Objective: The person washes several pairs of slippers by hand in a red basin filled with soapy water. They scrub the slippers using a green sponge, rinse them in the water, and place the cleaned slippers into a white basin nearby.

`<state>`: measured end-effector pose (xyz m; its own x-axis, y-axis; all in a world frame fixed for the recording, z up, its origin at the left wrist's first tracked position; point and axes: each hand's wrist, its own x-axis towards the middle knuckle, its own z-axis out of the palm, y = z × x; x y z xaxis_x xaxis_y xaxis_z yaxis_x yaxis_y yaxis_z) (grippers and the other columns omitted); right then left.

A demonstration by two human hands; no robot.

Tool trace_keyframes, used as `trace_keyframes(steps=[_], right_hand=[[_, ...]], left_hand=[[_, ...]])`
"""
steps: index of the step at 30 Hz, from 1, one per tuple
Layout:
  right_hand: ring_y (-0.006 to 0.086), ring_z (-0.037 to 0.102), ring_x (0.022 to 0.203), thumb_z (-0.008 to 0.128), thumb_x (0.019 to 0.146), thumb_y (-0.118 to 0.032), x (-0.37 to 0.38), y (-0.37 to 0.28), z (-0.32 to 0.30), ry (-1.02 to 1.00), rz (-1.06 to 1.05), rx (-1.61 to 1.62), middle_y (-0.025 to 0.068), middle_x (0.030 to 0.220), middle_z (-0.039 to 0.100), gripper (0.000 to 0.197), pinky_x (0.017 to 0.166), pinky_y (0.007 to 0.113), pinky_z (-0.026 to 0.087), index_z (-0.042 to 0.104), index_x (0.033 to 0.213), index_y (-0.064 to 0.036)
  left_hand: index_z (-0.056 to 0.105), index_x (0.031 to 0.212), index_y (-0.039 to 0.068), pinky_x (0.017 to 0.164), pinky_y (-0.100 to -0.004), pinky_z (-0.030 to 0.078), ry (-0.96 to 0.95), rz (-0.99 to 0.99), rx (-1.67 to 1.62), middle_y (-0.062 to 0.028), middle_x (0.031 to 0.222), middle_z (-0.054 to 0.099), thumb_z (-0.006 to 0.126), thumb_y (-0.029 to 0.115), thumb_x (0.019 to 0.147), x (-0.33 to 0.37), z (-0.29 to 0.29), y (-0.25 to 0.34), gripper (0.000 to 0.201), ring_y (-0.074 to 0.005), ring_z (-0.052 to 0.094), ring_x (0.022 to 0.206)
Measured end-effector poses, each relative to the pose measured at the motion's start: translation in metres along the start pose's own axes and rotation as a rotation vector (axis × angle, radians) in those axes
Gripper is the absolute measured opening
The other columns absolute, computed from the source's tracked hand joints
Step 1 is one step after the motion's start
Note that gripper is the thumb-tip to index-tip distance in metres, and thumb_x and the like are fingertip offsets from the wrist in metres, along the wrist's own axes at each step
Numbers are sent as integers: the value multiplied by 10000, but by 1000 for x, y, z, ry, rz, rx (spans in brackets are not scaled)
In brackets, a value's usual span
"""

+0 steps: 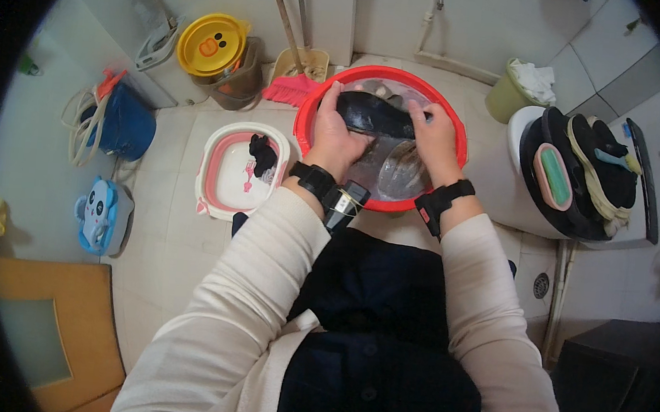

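Glossy black item (372, 115) between curled left hand (337, 138) and curled right hand (437, 140), an end in each.

Black item (372, 115): glossy, wet-looking
Red basin (302, 130): smooth, glossy plastic
Sleeves (222, 290): matt cloth
Broom handle (286, 20): matt wood
Yellow lid (202, 56): smooth plastic
Blue bucket (139, 125): plastic

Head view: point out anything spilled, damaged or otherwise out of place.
The green bin at upper right looks overfull: crumpled white material, paper or cloth, bulges over its rim instead of sitting inside. No clear spill shows on the floor around the red basin, and no damage stands out.
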<state>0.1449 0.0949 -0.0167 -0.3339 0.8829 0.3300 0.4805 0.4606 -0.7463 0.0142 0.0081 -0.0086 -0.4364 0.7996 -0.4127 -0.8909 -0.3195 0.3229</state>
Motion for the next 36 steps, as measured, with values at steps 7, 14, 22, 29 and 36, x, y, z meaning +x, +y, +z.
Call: trace_keyframes(steps=[7,14,22,29,36], right_hand=[[193,587,718,754,767,-226,16,26,-7,227,10,176,100,789,627,309,690,317,478,587,875,10],[263,593,917,620,748,-15,-3,-13,10,169,-333,408,165,1014,623,173,824,345,452,452,715,-35],[356,423,1268,578,852,-131,-17,-27,25,2,-414,310,177,1349,495,332,1104,468,226,559,1173,-50],[342,421,1280,516,899,-168,-40,-30,37,-82,-475,-24,171,1359,483,370,1076,425,292,560,1247,-50],[383,387,1284,550,874,-236,-12,-18,22,43,-290,39,191,1385,439,474,1074,456,299,492,1305,-48]], left_hand=[[586,1092,95,888,-467,488,-93,-52,228,-80,1031,651,563,239,936,13,-9,5,214,-256,634,963],[570,1089,24,827,-345,519,-231,-51,312,-95,1027,645,529,226,954,22,-21,-14,246,-213,634,944],[395,1366,83,1061,-401,353,-521,-176,333,-145,1385,435,338,421,993,7,-25,-46,506,-275,414,1279],[380,1393,126,1103,-408,287,-575,-328,-149,-123,1413,415,376,435,977,3,-26,-33,518,-268,394,1299],[417,1357,99,1069,-397,338,-474,-428,119,-117,1380,462,345,482,981,-2,-24,-44,541,-282,470,1227]])
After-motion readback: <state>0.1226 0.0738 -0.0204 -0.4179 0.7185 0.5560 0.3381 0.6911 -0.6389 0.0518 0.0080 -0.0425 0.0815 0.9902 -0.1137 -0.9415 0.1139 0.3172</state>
